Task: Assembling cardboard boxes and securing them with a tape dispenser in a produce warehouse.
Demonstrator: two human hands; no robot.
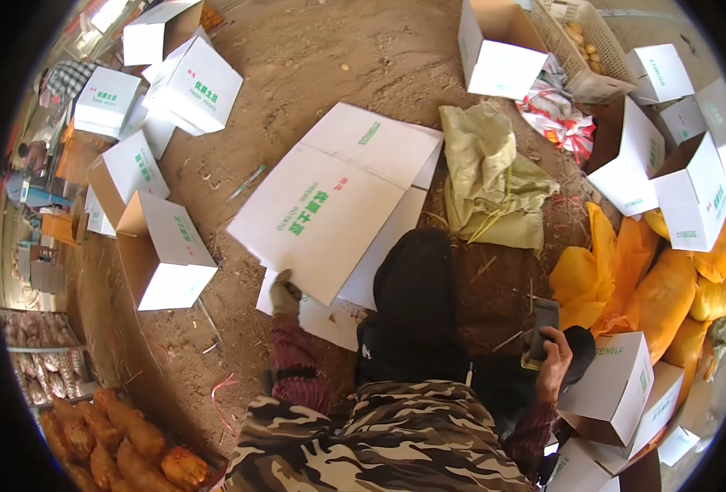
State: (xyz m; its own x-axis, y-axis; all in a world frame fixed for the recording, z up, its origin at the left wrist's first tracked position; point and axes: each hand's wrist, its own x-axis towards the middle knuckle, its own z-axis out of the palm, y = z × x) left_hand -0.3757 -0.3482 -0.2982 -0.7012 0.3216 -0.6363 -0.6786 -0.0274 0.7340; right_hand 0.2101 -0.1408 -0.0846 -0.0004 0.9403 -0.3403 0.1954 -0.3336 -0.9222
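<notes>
Left hand (pixel 284 293) grips flat carton (pixel 322 215) above.

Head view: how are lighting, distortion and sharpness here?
Head view: bright daylight, glare on the flat white cardboard box blank; strong fisheye bending, black rim corners; centre sharp, edges soft; left hand grips the blank, right hand holds a dark tape dispenser.

The person is wearing a camouflage jacket (pixel 379 443) in tan, brown and cream, dark red knitted sleeves (pixel 297 365) showing beneath, a grubby work glove on the left hand (pixel 283 293), and dark trousers (pixel 416 316).
</notes>
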